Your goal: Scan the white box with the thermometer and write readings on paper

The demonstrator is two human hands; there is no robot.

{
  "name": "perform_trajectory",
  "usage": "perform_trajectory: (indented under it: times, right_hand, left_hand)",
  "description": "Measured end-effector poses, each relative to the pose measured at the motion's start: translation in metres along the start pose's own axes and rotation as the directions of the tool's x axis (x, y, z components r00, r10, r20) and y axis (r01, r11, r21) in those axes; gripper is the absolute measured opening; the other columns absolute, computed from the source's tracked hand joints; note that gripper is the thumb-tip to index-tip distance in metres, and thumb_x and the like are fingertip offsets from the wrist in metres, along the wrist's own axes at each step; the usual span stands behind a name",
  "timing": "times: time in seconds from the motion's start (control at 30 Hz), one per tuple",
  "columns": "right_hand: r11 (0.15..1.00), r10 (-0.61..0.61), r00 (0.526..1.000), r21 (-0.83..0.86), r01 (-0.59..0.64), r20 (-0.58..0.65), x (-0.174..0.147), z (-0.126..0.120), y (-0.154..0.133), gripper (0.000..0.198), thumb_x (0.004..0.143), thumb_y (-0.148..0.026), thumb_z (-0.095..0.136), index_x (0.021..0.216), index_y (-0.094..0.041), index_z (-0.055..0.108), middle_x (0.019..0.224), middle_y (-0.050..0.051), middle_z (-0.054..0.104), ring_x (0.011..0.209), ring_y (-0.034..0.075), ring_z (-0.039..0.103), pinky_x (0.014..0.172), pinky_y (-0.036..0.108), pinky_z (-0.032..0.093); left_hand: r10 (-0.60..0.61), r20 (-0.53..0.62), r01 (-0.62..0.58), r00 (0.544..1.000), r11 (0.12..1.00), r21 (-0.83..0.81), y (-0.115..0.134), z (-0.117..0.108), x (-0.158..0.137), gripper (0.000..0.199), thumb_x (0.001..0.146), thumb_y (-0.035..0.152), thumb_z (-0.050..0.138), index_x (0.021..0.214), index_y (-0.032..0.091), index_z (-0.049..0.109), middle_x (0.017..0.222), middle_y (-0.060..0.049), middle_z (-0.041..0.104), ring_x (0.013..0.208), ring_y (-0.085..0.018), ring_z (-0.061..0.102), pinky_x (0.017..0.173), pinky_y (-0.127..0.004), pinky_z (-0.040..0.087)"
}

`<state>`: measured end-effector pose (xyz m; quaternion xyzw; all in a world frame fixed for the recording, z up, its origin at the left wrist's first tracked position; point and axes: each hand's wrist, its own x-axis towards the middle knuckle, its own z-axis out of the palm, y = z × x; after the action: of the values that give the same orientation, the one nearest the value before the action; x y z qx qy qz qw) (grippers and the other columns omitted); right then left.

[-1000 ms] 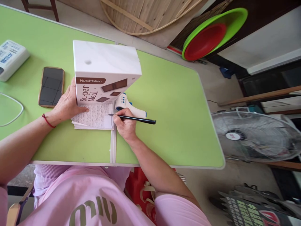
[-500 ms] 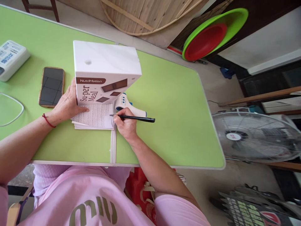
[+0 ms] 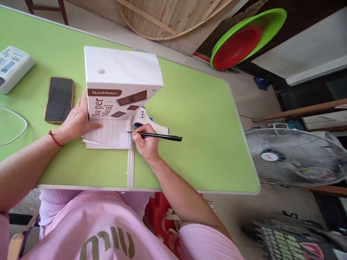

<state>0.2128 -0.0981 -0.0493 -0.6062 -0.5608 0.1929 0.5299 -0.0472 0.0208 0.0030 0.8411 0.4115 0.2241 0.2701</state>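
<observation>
My right hand (image 3: 146,142) is closed around a black pen (image 3: 165,137). The pen's tip is at the right side of a small stack of paper sheets (image 3: 112,134), whose top sheet is covered in rows of handwriting. My left hand (image 3: 78,117) lies open at the left of the stack, thumb on the paper and fingers along the left side of a white box (image 3: 123,68). The box stands upright behind the paper and is printed "NutriMotion Super Meal". A white and blue handheld device, like an infrared thermometer (image 3: 155,126), lies just beyond my right hand, partly hidden.
The green table (image 3: 200,144) has a metal seam (image 3: 130,169) beside the paper. A phone (image 3: 59,99), a white device (image 3: 15,68) and a white cable (image 3: 24,121) lie on the left. Past the right edge are a fan (image 3: 295,155) and a green basin (image 3: 276,21).
My right hand and the pen have shifted slightly to the right. My left hand, the box and the paper have stayed in place.
</observation>
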Motion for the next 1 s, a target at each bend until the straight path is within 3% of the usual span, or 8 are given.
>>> perform_trajectory:
  times: [0.37,0.57,0.73,0.87,0.93,1.0]
  right_hand:
    - [1.0,0.004,0.999,0.029,-0.005,0.035,0.001,0.002,-0.004,0.02,0.086,-0.037,0.067,0.078,-0.028,0.051,0.062,-0.007,0.052,0.053,0.013,0.048,0.053,0.027,0.049]
    - [0.999,-0.001,1.0,0.042,0.0,0.023,0.001,0.003,-0.004,0.019,0.085,-0.036,0.067,0.077,-0.028,0.052,0.062,-0.008,0.052,0.053,0.013,0.048,0.053,0.027,0.048]
    - [0.999,-0.012,1.0,0.034,0.012,-0.006,0.001,0.0,-0.006,0.021,0.087,-0.039,0.067,0.078,-0.028,0.052,0.062,-0.007,0.053,0.054,0.013,0.048,0.051,0.027,0.046]
    - [0.992,-0.117,0.992,-0.055,0.115,-0.04,0.001,-0.008,-0.011,0.01,0.086,-0.032,0.068,0.084,-0.027,0.061,0.067,-0.006,0.058,0.056,0.014,0.052,0.053,0.028,0.048]
    - [0.969,-0.214,0.977,-0.122,0.213,0.005,0.0,-0.013,-0.014,0.002,0.087,-0.026,0.067,0.089,-0.027,0.067,0.072,-0.004,0.064,0.06,0.015,0.058,0.057,0.031,0.053]
    - [0.925,-0.34,0.938,-0.158,0.346,0.063,0.0,-0.017,-0.017,0.009,0.089,-0.02,0.067,0.094,-0.027,0.071,0.079,-0.001,0.068,0.066,0.017,0.064,0.06,0.033,0.056]
  left_hand:
    - [-0.007,-0.016,0.007,1.0,1.0,-0.019,-0.006,0.003,0.0,0.093,0.074,0.042,0.093,0.157,0.025,0.053,0.168,-0.014,0.053,0.167,-0.049,0.036,0.139,-0.065,0.037]
    - [-0.012,-0.015,0.012,1.0,1.0,-0.005,-0.006,0.004,0.001,0.093,0.072,0.037,0.091,0.156,0.024,0.053,0.167,-0.015,0.053,0.165,-0.049,0.039,0.138,-0.064,0.038]
    - [0.0,-0.02,0.0,1.0,1.0,-0.004,-0.004,0.004,0.0,0.085,0.078,0.04,0.087,0.155,0.025,0.053,0.166,-0.013,0.055,0.166,-0.046,0.038,0.139,-0.063,0.037]
    - [0.021,-0.016,-0.021,1.0,1.0,-0.012,-0.002,0.002,0.0,0.071,0.087,0.046,0.078,0.152,0.027,0.057,0.163,-0.013,0.057,0.167,-0.042,0.038,0.138,-0.061,0.04]
    - [0.025,-0.024,-0.025,0.999,1.0,-0.003,-0.001,0.001,-0.001,0.067,0.09,0.048,0.075,0.151,0.026,0.057,0.159,-0.014,0.059,0.165,-0.042,0.041,0.138,-0.061,0.039]
    - [0.026,-0.034,-0.026,0.999,1.0,0.006,0.0,0.0,-0.001,0.063,0.093,0.049,0.071,0.15,0.025,0.057,0.156,-0.015,0.061,0.162,-0.042,0.045,0.138,-0.06,0.039]
